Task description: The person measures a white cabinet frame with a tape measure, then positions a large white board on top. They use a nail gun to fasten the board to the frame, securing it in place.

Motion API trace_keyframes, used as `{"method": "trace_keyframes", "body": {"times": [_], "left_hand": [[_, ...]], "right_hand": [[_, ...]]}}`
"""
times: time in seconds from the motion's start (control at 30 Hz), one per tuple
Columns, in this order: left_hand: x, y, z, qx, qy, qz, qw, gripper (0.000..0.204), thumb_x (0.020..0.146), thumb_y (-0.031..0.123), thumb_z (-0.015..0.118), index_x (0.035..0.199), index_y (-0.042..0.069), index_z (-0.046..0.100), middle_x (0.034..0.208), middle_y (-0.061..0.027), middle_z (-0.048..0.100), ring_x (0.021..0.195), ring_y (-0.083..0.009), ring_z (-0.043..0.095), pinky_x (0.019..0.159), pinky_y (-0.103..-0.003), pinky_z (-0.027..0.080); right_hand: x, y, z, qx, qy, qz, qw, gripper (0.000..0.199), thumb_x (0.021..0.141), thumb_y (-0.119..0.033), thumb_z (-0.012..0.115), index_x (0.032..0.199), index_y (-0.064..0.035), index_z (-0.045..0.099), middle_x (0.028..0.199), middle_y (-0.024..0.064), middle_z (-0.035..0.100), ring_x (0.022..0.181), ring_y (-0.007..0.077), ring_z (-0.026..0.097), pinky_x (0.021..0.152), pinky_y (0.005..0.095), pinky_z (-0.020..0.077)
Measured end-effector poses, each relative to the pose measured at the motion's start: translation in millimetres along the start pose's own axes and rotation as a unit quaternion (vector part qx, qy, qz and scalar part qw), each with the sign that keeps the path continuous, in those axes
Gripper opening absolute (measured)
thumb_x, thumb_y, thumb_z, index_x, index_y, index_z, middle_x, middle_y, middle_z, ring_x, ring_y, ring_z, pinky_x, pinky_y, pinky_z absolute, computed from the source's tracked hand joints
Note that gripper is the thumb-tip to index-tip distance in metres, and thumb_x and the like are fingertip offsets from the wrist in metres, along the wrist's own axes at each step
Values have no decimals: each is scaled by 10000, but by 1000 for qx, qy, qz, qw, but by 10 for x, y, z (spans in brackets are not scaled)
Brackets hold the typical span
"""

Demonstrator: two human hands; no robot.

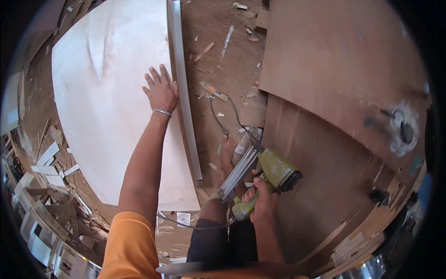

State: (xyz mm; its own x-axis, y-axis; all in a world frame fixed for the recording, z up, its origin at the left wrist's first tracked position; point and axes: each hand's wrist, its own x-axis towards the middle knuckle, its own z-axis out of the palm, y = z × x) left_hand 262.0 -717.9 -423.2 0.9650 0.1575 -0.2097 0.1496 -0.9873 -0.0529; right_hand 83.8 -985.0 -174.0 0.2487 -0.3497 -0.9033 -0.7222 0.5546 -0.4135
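Note:
My left hand [163,93] lies flat with fingers spread on a large pale plywood sheet [125,135], close to its right edge. A white strip [185,93] runs along that edge, slightly below the sheet's face. My right hand [261,194] is wrapped round the handle of a yellow-green nail gun [278,168], held above my legs to the right of the sheet. The gun's silver magazine [238,173] slants down to the left. A dark hose [195,227] trails leftward from the base of its handle.
Brown boards [344,51] stand or lie at the right, one over another. My bare foot [228,146] is on the dirt floor between them and the sheet. A cord [236,111] and wood scraps [204,52] lie there. Offcuts [49,156] pile up at the left.

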Motion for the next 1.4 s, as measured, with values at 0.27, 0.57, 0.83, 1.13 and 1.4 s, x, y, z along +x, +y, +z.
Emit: {"method": "trace_keyframes", "body": {"times": [0.27, 0.57, 0.83, 1.13, 1.4], "left_hand": [[81, 104, -77, -7, -39, -13, 999, 793, 921, 294, 587, 1580, 30, 232, 1593, -341, 214, 1460, -551, 227, 1132, -675, 278], [113, 49, -255, -71, -96, -33, 992, 824, 895, 293, 640, 1574, 33, 251, 1610, -334, 164, 1489, -531, 158, 1162, -668, 207], [442, -657, -629, -283, -45, -104, 952, 704, 928, 339, 624, 1491, -10, 386, 1516, -289, 367, 1450, -473, 279, 1170, -626, 215], [1905, -4432, 126, -37, 56, -365, 928, 829, 1000, 523, 453, 1450, -164, 334, 1474, -422, 330, 1422, -506, 314, 1193, -489, 281], [2322, -6654, 53, -50, -41, -375, 925, 1038, 854, 796, 406, 1495, -20, 401, 1464, -334, 448, 1373, -474, 425, 1167, -460, 317]], "right_hand": [[-157, -739, 1009, -44, -97, -12, 994, 294, 917, -175, 587, 1152, -2, 623, 582, 28, 424, 507, 161, 465, 536, 337, 449], [-316, -1348, 2067, -68, -76, -27, 994, 302, 904, -173, 583, 1153, -10, 629, 581, 25, 404, 499, 170, 454, 542, 351, 449], [-283, -1420, 2744, -120, -82, -15, 989, 332, 897, -211, 567, 1162, -17, 618, 578, 9, 394, 471, 144, 435, 494, 334, 439], [379, -1439, 3349, -173, -187, 31, 966, 403, 892, -277, 554, 1191, -10, 582, 548, 2, 393, 447, 152, 428, 459, 327, 404], [534, -1406, 3495, -120, -313, 35, 941, 445, 939, -287, 513, 1231, 49, 497, 509, 4, 402, 393, 138, 440, 402, 303, 441]]}}
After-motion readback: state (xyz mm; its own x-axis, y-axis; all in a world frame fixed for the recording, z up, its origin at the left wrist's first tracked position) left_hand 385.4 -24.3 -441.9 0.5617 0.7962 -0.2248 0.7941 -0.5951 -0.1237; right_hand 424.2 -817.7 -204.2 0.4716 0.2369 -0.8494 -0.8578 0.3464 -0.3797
